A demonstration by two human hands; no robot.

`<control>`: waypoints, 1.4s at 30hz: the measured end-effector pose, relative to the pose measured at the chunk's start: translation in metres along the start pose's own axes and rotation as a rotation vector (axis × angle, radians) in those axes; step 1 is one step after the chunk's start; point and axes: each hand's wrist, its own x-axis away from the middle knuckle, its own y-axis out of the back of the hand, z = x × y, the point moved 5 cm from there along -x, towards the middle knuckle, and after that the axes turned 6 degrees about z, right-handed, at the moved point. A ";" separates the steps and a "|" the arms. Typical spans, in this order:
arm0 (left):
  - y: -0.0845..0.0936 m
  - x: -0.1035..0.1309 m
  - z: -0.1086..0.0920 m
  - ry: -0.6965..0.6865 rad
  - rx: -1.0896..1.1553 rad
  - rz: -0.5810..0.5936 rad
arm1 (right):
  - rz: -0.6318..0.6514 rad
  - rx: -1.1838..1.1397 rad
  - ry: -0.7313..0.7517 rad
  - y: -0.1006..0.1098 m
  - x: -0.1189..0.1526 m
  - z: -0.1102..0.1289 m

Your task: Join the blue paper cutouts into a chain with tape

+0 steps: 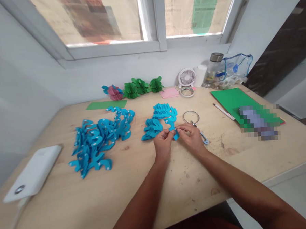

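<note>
Pinched by both hands in the head view, a blue strip point(171, 125) of cut paper lies over the middle of the table point(136, 187). The left hand point(163, 143) closes thumb and finger on its near end, and the right hand point(191, 136) grips it from the other side, the two sets of fingertips almost touching. The strip runs from the fingers toward the table's back edge and into a small folded stack point(153, 127) just beyond the left hand. Small white squares dot it; whether they are tape or glue pads I cannot tell.

Nearer the left edge lies a blue pile point(97, 138) of similar pieces, its loops lying over one another. A power bank point(34, 172) sits close to the left edge. Just beside the right hand is a knife point(204, 138), its dark tip reaching the rim of a tape ring point(183, 117). Toward the back right corner are a green sheet point(234, 98), a pen point(224, 111) and a bottle point(210, 70).

The likeliest trouble, I judge, is a tear or crease at the pinch, caused by the hands pulling against each other on thin paper. A white square pressed down askew could leave the pieces crooked. The right hand could brush the knife, being so close; whether its blade is out is too small to tell. The pile's loops may snag if one is tugged.
</note>
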 end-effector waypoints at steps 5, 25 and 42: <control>0.000 -0.001 0.002 -0.017 -0.003 0.003 | -0.010 0.040 0.004 0.000 0.001 0.000; 0.003 0.007 -0.014 -0.072 -0.173 -0.105 | 0.069 0.244 0.056 -0.007 0.005 0.008; 0.004 0.004 -0.007 -0.072 -0.156 -0.108 | 0.078 0.310 0.036 -0.006 0.005 0.007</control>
